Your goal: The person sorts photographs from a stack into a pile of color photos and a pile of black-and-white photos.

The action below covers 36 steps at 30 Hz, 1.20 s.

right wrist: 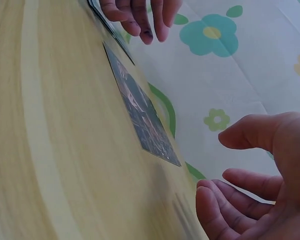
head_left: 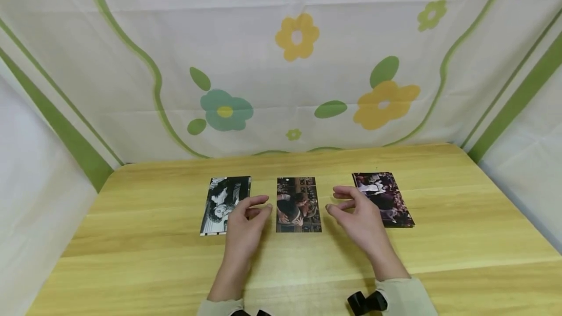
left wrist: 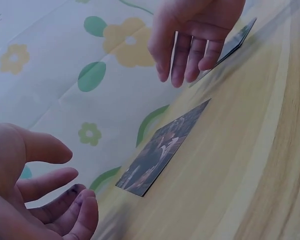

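Observation:
A photo card showing people in front of shelves lies flat in the middle of the table. To its left my left hand hovers with loosely bent fingers and nothing in them, partly covering a black-and-white photo card. My right hand is held over the table on the other side, its fingers likewise relaxed and bare. Behind it sits a stack of dark reddish photo cards, partly hidden by the hand. In both wrist views the middle card lies between the two hands, touched by neither.
The wooden table runs back to a white curtain printed with flowers and leaves. Further white cloth hangs at both sides. Black wrist devices sit at the light sleeves.

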Each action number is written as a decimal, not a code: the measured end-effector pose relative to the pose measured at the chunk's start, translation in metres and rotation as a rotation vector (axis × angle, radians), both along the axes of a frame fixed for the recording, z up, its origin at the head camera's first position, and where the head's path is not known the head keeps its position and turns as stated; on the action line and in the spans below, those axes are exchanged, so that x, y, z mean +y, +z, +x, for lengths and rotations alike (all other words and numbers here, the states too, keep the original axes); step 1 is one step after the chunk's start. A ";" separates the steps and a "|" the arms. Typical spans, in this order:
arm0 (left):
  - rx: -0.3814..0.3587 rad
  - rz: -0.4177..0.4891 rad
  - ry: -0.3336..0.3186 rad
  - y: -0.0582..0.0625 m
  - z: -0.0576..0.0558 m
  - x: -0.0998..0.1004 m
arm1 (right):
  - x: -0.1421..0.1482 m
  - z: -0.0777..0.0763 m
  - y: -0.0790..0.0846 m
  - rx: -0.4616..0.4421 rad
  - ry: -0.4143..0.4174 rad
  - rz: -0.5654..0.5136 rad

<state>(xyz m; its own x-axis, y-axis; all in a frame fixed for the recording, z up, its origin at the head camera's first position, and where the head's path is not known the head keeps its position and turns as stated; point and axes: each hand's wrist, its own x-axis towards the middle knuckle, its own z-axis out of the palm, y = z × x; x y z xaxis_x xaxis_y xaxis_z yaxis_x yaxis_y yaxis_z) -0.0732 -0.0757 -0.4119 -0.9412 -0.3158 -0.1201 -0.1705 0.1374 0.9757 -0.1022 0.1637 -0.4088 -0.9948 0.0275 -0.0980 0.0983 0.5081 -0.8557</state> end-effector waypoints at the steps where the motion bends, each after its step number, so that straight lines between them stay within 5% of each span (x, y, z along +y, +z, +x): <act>1: 0.003 0.001 0.006 0.000 0.000 0.000 | 0.000 0.000 0.000 0.000 -0.002 0.006; 6: 0.010 -0.030 0.017 -0.002 0.001 0.005 | 0.003 -0.001 0.001 -0.025 -0.028 0.014; 16: 0.031 -0.089 -0.028 -0.010 0.003 0.019 | -0.005 0.002 -0.002 -0.098 0.032 -0.304; 22: 0.066 -0.215 -0.113 -0.016 0.002 0.025 | -0.015 0.004 -0.006 -0.095 0.026 -0.274; 29: 0.068 -0.353 -0.124 -0.022 -0.002 0.028 | -0.021 0.005 -0.008 -0.067 0.020 -0.231; 36: 0.035 -0.383 -0.118 -0.022 -0.003 0.030 | -0.024 0.005 -0.011 -0.069 0.016 -0.205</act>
